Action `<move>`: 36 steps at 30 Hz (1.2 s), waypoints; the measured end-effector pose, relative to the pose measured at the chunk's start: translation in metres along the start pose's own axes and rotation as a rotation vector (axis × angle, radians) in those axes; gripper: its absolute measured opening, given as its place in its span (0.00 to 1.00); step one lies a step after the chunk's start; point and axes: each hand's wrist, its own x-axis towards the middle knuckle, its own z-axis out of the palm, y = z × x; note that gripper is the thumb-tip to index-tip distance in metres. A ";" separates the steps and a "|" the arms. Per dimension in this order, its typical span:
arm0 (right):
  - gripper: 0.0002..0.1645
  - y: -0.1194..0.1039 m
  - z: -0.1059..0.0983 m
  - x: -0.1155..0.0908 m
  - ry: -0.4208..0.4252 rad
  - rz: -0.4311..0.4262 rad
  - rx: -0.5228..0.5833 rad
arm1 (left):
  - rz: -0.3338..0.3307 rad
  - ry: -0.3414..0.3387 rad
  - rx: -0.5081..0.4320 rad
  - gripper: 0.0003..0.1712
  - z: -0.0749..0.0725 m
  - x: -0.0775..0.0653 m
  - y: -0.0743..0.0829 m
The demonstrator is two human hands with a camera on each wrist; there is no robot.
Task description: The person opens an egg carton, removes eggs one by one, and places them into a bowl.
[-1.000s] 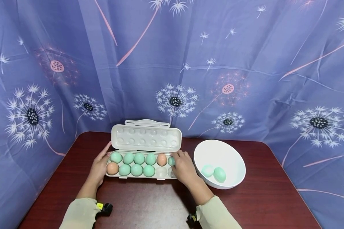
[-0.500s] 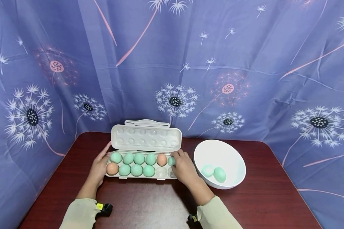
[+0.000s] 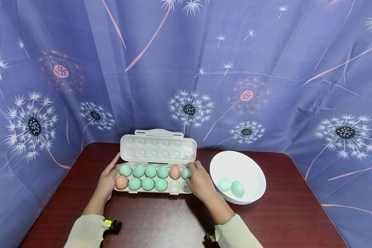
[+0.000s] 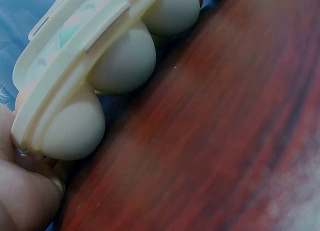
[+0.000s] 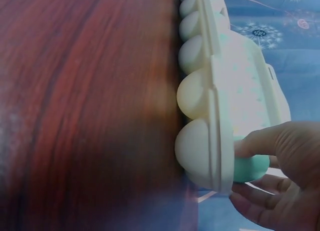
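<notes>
A white egg carton (image 3: 142, 192) lies with its lid (image 3: 158, 155) raised, holding several green eggs (image 3: 147, 184) and two brown eggs (image 3: 175, 173). My left hand (image 3: 106, 181) grips the carton's left end; in the left wrist view its thumb (image 4: 30, 191) is at the corner beside the rounded cups. At the back right cup, my right hand (image 3: 199, 181) pinches a green egg (image 5: 250, 167), thumb on one side and fingers on the other. The white floors of two front cups (image 3: 174, 186) show at the right end.
A white bowl (image 3: 248, 165) with two green eggs (image 3: 237, 188) inside stands just right of my right hand. Beneath everything is a dark red wooden table (image 3: 161, 220). A blue dandelion-print curtain (image 3: 142, 86) hangs behind the table and at its sides.
My right hand has shifted slightly right and up, and more of the green egg at its fingertips shows. The left hand, carton and bowl stay put.
</notes>
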 end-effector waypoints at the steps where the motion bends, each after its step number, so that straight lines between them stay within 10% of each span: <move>1: 0.27 0.000 -0.001 0.000 0.007 -0.001 0.008 | 0.000 0.000 0.003 0.29 0.000 0.000 0.000; 36: 0.26 0.009 -0.042 -0.017 0.205 0.139 0.195 | 0.000 0.006 0.017 0.29 -0.001 0.001 -0.001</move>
